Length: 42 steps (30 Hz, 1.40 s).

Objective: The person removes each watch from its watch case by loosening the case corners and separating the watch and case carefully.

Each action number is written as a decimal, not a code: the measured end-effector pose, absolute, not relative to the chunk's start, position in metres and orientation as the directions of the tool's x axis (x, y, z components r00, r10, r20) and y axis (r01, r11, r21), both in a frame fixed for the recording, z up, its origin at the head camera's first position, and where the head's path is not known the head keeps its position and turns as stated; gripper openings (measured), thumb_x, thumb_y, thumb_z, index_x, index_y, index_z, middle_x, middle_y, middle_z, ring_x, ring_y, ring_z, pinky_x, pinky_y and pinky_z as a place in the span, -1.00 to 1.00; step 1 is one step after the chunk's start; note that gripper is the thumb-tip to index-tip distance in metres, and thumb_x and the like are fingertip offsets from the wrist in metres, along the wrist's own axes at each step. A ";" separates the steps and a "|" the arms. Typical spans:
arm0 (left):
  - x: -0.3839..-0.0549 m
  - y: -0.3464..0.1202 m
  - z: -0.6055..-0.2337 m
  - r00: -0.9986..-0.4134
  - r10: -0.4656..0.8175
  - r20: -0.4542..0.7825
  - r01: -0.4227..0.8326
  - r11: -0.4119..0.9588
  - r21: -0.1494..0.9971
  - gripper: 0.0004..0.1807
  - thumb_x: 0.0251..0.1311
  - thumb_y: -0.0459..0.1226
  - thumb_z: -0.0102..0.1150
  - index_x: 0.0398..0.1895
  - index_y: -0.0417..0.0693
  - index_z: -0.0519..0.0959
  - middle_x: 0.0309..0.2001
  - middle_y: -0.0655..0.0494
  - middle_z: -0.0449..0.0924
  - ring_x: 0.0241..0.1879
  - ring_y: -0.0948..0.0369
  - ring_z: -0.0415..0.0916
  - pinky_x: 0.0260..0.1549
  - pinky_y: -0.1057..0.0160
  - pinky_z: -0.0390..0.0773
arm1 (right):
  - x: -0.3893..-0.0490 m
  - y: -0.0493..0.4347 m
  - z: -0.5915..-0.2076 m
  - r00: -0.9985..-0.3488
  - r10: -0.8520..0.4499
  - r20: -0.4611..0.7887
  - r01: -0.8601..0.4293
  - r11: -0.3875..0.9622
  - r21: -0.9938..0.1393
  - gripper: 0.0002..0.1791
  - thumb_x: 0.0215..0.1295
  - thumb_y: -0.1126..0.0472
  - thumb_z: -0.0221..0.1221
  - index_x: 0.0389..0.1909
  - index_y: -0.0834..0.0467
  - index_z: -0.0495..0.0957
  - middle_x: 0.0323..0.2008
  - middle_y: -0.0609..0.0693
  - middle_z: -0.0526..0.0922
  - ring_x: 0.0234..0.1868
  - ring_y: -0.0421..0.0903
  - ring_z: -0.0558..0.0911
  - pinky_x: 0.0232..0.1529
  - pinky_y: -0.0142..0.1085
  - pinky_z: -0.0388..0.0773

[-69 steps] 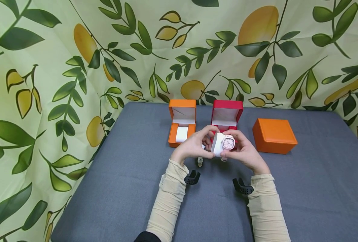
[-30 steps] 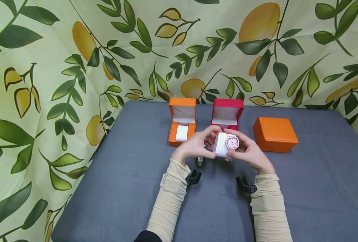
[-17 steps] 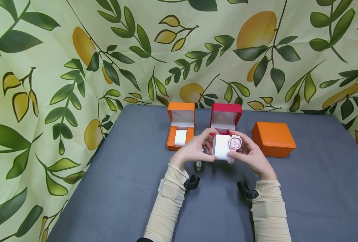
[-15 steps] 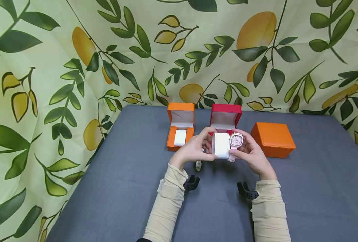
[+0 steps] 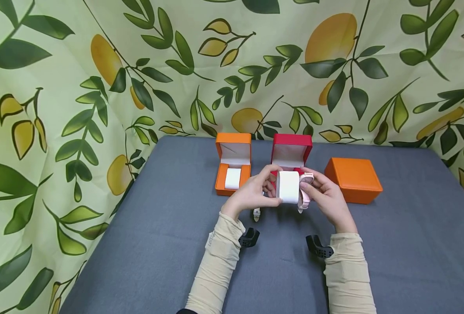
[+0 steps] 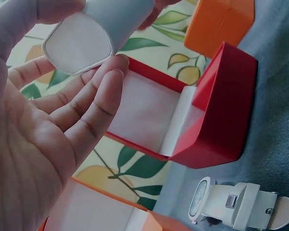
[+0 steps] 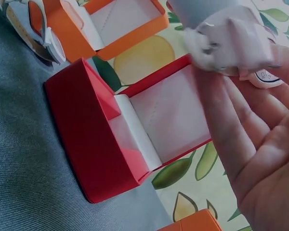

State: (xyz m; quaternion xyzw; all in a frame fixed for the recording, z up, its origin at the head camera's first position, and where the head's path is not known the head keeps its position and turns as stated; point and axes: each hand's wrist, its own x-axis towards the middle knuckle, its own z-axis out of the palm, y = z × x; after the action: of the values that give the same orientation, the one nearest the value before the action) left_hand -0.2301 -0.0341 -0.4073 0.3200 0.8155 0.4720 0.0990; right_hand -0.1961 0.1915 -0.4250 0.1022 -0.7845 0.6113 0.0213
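Observation:
My left hand point(image 5: 251, 192) pinches a white watch cushion point(image 5: 288, 187) between thumb and fingers, in front of the open red watch box point(image 5: 293, 139). Its flat end point(image 6: 79, 43) shows above my fingertips in the left wrist view. At the cushion's right end, my right hand point(image 5: 328, 200) holds a pink wristwatch point(image 5: 304, 200) by its strap, thumb in front. The strap is still a loop; its dial is turned partly away. In the right wrist view the watch strap point(image 7: 238, 45) is blurred and overlaps the cushion. The red box's inside shows no cushion.
An open orange watch box point(image 5: 220, 181) with a white cushion point(image 5: 232, 179) stands at the left. A closed orange box point(image 5: 353, 174) is at the right. A white wristwatch point(image 6: 231, 202) lies on the grey tabletop point(image 5: 169, 218), partly behind my left hand. A leaf-patterned cloth hangs behind.
The pink watch has moved right, from the cushion's front face to its right end, and its dial has tilted away. More of the cushion's white front shows. My left hand keeps its grip.

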 end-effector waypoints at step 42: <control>-0.232 -0.031 -0.411 -0.781 0.618 0.093 0.424 0.416 0.804 -0.25 0.01 -0.28 0.30 0.29 0.14 0.19 -0.12 0.00 0.52 -0.32 0.30 0.55 -0.15 0.26 0.60 | -0.205 0.201 -0.448 -0.991 0.129 -0.027 0.084 0.459 -0.884 -0.49 0.25 0.06 0.16 0.18 0.14 0.35 0.12 0.24 0.40 -0.38 -0.34 0.48 -0.34 -0.52 0.47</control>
State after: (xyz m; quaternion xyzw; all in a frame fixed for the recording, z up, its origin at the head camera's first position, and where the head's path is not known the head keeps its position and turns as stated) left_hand -0.2325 -0.0308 -0.4114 0.3122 0.8342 0.4411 0.1096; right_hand -0.2054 0.2013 -0.4484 -0.0623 -0.8539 0.5162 0.0221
